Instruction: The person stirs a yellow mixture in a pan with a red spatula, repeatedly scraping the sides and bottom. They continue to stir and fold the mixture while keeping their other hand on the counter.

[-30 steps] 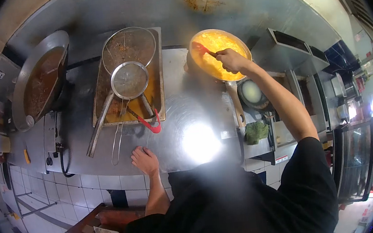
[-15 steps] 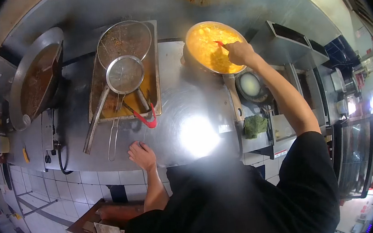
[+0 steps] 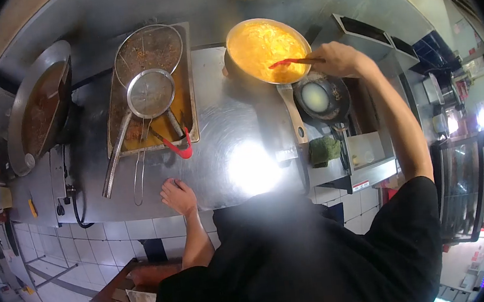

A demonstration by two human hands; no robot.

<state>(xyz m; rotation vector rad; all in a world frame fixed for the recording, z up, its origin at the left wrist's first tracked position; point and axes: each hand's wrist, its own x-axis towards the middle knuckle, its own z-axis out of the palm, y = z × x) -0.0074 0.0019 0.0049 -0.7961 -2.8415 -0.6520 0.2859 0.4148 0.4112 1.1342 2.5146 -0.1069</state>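
My right hand [image 3: 340, 59] is closed around the dark handle of a red-headed spatula [image 3: 291, 61]. The spatula's red head touches soft yellow food [image 3: 263, 44], which looks like egg, at the lower right inside a deep pan [image 3: 234, 68]. The pan's long handle [image 3: 291, 107] points toward me, and nothing holds it. On the steel counter [image 3: 214, 171], near its front edge, my left hand [image 3: 178, 196] lies with fingers loosely spread and holds nothing. Just beyond it are red-tipped tongs [image 3: 184, 152] and a thin wire handle [image 3: 138, 182].
Left of the pan, a metal tray [image 3: 195, 133] carries a round strainer [image 3: 151, 94] and a larger mesh skimmer [image 3: 148, 53]. A large wok [image 3: 16, 110] with brown liquid stands far left. A small black pan [image 3: 340, 98] and a green scouring pad [image 3: 324, 150] are at right.
My right hand has drawn back from over the food to the right of the pan's rim, exposing more of the spatula. My left hand stays on the counter. The whole view has shifted slightly.
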